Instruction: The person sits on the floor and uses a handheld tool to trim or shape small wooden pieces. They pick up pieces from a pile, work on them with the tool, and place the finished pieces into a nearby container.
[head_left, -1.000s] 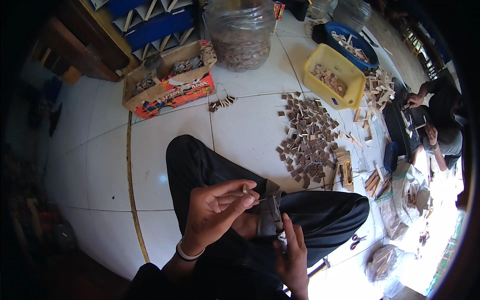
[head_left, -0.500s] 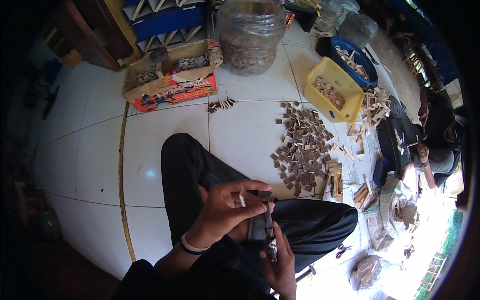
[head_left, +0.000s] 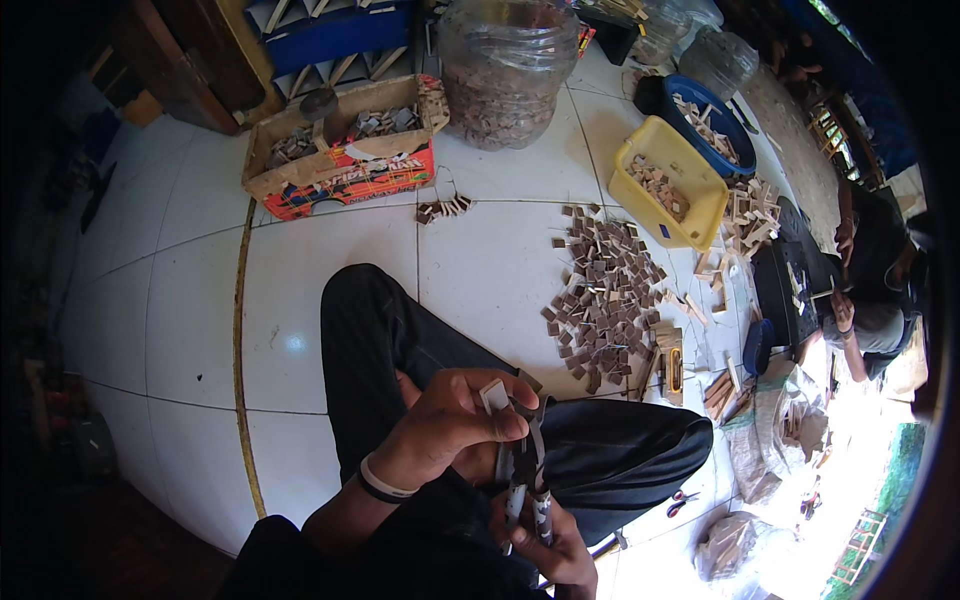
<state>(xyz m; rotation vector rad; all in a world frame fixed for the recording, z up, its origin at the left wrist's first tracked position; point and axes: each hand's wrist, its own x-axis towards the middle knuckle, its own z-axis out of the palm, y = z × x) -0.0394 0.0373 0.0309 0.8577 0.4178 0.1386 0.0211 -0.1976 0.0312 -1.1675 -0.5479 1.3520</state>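
Observation:
My left hand (head_left: 450,425) is closed, pinching a small pale square piece (head_left: 494,396) between fingers and thumb. In my right hand (head_left: 560,552) is a pair of pliers (head_left: 541,505), its wrapped black-and-white handles parted. The dark jaw end reaches up beside my left fingertips; whether it touches the piece I cannot tell. Both hands are above my crossed legs (head_left: 620,445) in dark trousers. Beyond my knee a heap of small brown square pieces (head_left: 605,295) lies on the white tiled floor (head_left: 490,270).
A cardboard box (head_left: 350,185) of small pieces stands far left, beside a large clear plastic container (head_left: 505,75). Right of the heap are a yellow basin (head_left: 675,165), a blue basin (head_left: 745,150) and wood offcuts (head_left: 750,215). Scissors (head_left: 680,502) lie near my knee. Another person (head_left: 880,310) sits far right.
The pliers' handles have spread apart in my right hand, which has moved slightly down. My left fingers have curled in, and the pale piece has turned its flat side more into view.

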